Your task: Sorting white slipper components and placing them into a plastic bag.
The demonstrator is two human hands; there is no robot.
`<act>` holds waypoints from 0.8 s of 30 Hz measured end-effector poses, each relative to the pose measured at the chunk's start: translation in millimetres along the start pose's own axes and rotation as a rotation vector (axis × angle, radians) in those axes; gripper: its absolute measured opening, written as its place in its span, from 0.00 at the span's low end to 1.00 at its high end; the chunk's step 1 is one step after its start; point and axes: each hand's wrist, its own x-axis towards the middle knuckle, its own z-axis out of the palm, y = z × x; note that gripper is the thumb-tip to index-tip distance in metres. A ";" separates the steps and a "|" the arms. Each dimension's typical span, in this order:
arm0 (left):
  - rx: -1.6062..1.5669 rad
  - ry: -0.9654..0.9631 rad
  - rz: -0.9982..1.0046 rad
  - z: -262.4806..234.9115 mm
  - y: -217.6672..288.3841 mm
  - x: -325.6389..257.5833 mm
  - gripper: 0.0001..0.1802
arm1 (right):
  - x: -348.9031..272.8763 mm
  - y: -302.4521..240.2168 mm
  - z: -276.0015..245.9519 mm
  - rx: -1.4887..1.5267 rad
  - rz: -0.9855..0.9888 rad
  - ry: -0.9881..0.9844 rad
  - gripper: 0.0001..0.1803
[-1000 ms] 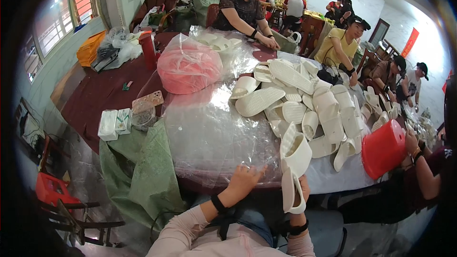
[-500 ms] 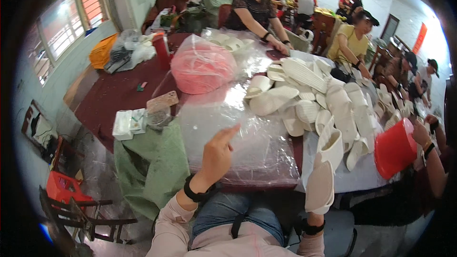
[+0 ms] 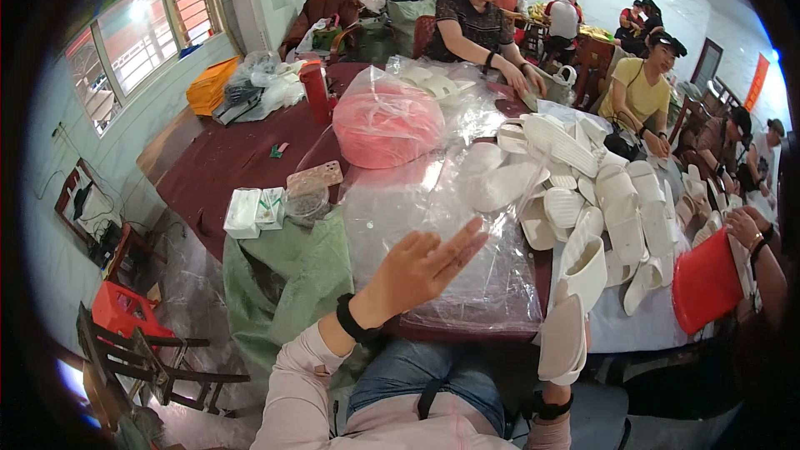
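Note:
My left hand (image 3: 421, 271) reaches over a stack of clear plastic bags (image 3: 392, 225) at the table's front, index and middle fingers stretched out and the others curled. Past its fingertips a loose sheet of film rises over the nearest slippers; whether the fingers grip it cannot be made out. My right hand (image 3: 587, 333), mostly hidden, holds a pair of white slippers (image 3: 562, 346) upright at the table's front edge. Right of the bags lies a heap of white slippers (image 3: 629, 208).
A pink bundle in clear plastic (image 3: 387, 125) sits behind the bags. Left are a phone (image 3: 314, 177), small white boxes (image 3: 244, 212), a green sack (image 3: 287, 275) and a red tumbler (image 3: 315, 92). A co-worker's hand (image 3: 744, 225) is by a red bucket (image 3: 704, 283); other people sit beyond.
My left hand has moved right across the bags, and a second finger is now stretched out. Film has risen over the nearest slippers. The right hand keeps its slippers; the whole view has shifted.

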 end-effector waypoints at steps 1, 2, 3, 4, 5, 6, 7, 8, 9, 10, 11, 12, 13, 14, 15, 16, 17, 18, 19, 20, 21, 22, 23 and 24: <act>-0.013 0.006 0.006 8.3 4.9 -4.7 0.25 | -1.4 3.9 -4.5 0.117 0.088 0.027 0.14; -0.012 -0.056 0.057 16.1 8.9 -10.4 0.25 | 0.8 -12.3 4.9 -0.027 0.001 0.036 0.14; -0.011 -0.114 0.109 22.0 12.8 -15.1 0.26 | 1.4 -21.2 5.8 -0.035 0.003 0.046 0.14; -0.086 -0.134 0.086 26.7 14.7 -20.1 0.26 | 1.3 -27.7 5.3 -0.034 -0.003 0.012 0.13; -0.097 -0.131 0.093 34.0 13.1 -26.0 0.26 | 1.2 -31.1 3.5 -0.033 -0.010 -0.021 0.12; -0.161 -0.080 -0.007 41.1 9.7 -29.9 0.27 | 2.4 -28.9 1.2 -0.148 -0.066 0.015 0.11; -0.225 -0.031 -0.107 45.0 6.0 -34.0 0.28 | 3.9 -29.6 0.6 -0.154 -0.067 0.030 0.11; -0.177 -0.049 -0.235 36.9 0.5 -27.9 0.28 | 5.4 -29.4 0.6 -0.150 -0.110 0.059 0.11; -0.142 0.056 -0.377 33.0 -9.9 -24.1 0.27 | 4.2 -30.8 0.8 -0.145 -0.155 0.084 0.10; -0.107 0.161 -0.518 28.7 -22.0 -20.0 0.26 | 0.1 -33.0 0.3 -0.023 -0.029 0.081 0.10; -0.184 0.196 -0.663 24.3 -33.2 -12.3 0.27 | 0.4 -31.1 -4.1 -0.047 -0.055 0.093 0.09; -0.242 0.226 -0.809 12.3 -42.5 -7.2 0.28 | 0.3 -27.8 -3.5 -0.116 -0.057 0.097 0.09; -0.274 0.230 -0.795 7.5 -45.0 -0.1 0.28 | 0.6 -25.5 -5.1 -0.206 -0.061 0.116 0.09; -0.065 0.379 -0.594 2.1 -46.4 8.6 0.30 | -0.2 -27.7 -5.4 -0.183 0.002 0.128 0.09; 0.177 0.521 -0.388 -10.2 -49.9 13.5 0.33 | -0.4 -40.1 3.5 0.094 0.155 0.122 0.09; 0.157 0.531 -0.379 -9.0 -49.8 15.9 0.33 | -2.0 -24.6 -1.3 0.036 0.071 0.076 0.13; 0.127 0.522 -0.250 -8.1 -45.8 18.8 0.35 | -3.3 -7.2 -8.5 -0.029 -0.013 0.036 0.16; 0.107 0.507 -0.123 -7.1 -41.1 18.7 0.37 | -4.0 -3.0 -7.9 -0.012 0.051 0.048 0.16; 0.089 0.515 -0.113 -2.2 -35.5 19.3 0.37 | -4.1 -0.4 -6.5 0.205 0.157 0.068 0.13; -0.062 0.343 -0.148 3.4 -30.5 15.8 0.33 | -5.5 -5.2 -1.4 0.126 0.066 0.030 0.13; -0.216 0.171 -0.178 12.3 -26.3 12.4 0.29 | -7.6 -10.7 1.4 0.042 -0.027 -0.003 0.12; -0.214 0.102 -0.074 24.3 -25.9 6.2 0.29 | -9.4 -11.7 2.1 0.059 0.002 -0.022 0.12; -0.215 0.104 -0.064 31.0 -23.8 -0.9 0.29 | -12.9 -7.5 0.1 0.022 -0.005 -0.079 0.11; -0.242 -0.025 0.004 41.9 -20.0 -10.2 0.29 | -15.0 -9.6 -0.7 -0.015 -0.013 -0.121 0.11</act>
